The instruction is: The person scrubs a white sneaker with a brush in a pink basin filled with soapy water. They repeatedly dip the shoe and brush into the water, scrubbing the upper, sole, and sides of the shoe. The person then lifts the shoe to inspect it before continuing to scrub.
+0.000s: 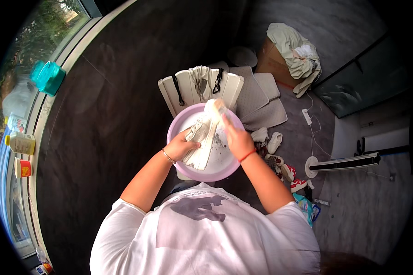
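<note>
My left hand point(183, 146) grips a white lace-less sneaker point(201, 132) by its heel end, tilted on its side with the sole turned to the right. Below it is a pink plastic basin point(170, 132) of cloudy, whitish water with dark specks. My right hand point(239, 137), partly blurred, is at the sole near the toe. It holds what looks like a small pale brush point(220, 106) against the shoe; blur hides its exact shape. Just beyond the basin stands a white slatted plastic chair back point(165, 91) with black and pale shoelaces point(217, 81) draped over it.
Several shoes point(274, 143) lie on the floor to the right, near a tower fan point(344, 164) and a power strip point(306, 117). Grey mats point(265, 110) and a cloth-topped cardboard box point(273, 62) are beyond. A teal container point(51, 78) and a yellow-capped bottle point(22, 143) line the left windowsill.
</note>
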